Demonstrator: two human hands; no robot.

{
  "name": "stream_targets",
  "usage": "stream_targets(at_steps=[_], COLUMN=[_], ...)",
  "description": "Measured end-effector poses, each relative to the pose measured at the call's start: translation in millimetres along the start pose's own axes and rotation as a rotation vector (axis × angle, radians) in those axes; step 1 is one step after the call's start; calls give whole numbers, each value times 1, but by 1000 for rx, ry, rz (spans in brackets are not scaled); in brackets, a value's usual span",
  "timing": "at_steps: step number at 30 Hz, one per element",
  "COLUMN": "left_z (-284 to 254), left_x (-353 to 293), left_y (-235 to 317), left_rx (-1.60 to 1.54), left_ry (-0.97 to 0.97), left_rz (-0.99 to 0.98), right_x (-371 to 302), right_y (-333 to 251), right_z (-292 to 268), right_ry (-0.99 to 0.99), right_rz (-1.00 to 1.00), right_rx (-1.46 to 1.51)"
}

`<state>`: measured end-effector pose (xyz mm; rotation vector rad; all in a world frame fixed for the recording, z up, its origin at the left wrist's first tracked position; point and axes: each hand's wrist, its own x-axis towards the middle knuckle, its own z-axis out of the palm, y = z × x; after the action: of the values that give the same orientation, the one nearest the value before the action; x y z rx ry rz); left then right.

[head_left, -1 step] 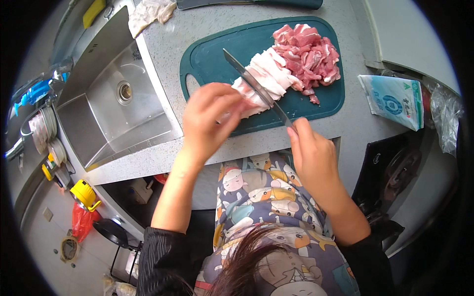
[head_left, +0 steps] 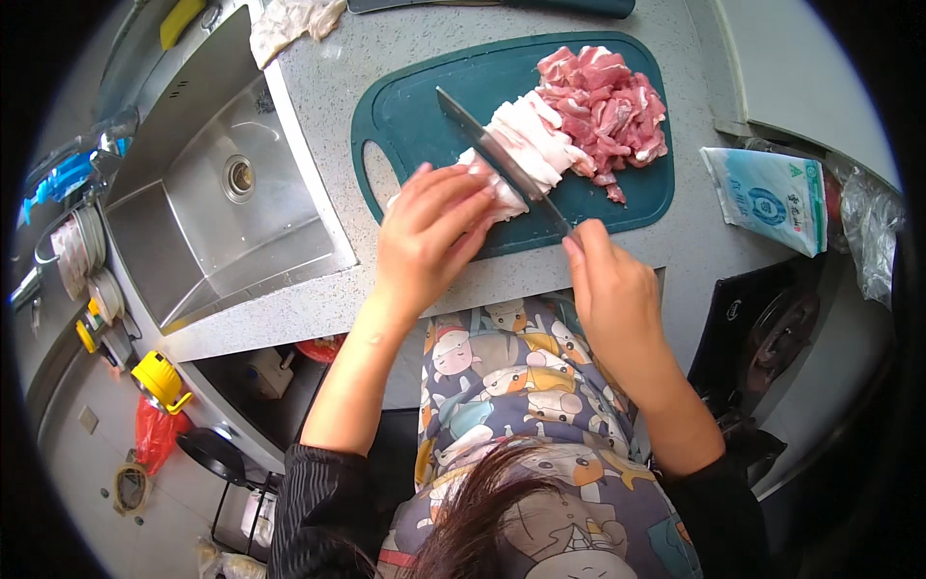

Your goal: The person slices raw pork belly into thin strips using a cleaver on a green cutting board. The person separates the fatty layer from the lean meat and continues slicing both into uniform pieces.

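A dark green cutting board (head_left: 410,111) lies on the counter. My right hand (head_left: 617,289) is closed round the handle of a kitchen knife (head_left: 477,135), its blade slanting away to the far left across pale, fatty pork (head_left: 531,145). On the blade's left, my left hand (head_left: 429,232) presses its bent fingers on the near end of that pork, close to the blade. White strips lie just right of the knife. Beyond them, a heap of pink meat pieces (head_left: 608,111) covers the board's far right. The handle's grip is mostly hidden by my fingers.
A steel sink (head_left: 236,183) is set into the counter at left, with a crumpled whitish cloth or bag (head_left: 289,29) by its far corner. A dark-handled object (head_left: 579,8) lies behind the board. At right are a white-and-blue packet (head_left: 767,198) and clear plastic (head_left: 873,232).
My left hand has come down and slightly right, its fingers now spread along the pork beside the blade. The knife has barely moved.
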<state>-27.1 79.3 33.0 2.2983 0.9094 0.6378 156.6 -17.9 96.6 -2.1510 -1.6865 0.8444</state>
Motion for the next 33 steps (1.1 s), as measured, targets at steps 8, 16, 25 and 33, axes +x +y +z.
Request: stream_targets(at_steps=[8,16,25,33], left_z=[24,27,28,25], left_x=[-10,-6,-6,-5], left_y=[-9,-5,-11,-10], left_rx=[132,152,112,97], left_ry=[143,147,171,148], left_rz=[113,46,54,23], right_x=[-7,-21,-4,16], right_y=[-15,-13,-18,-16], right_z=[2,6,7,18], right_ry=[-12,-90,-246,-179], right_rz=[-37,41,177,50], right_rx=[-67,-227,-150,-225])
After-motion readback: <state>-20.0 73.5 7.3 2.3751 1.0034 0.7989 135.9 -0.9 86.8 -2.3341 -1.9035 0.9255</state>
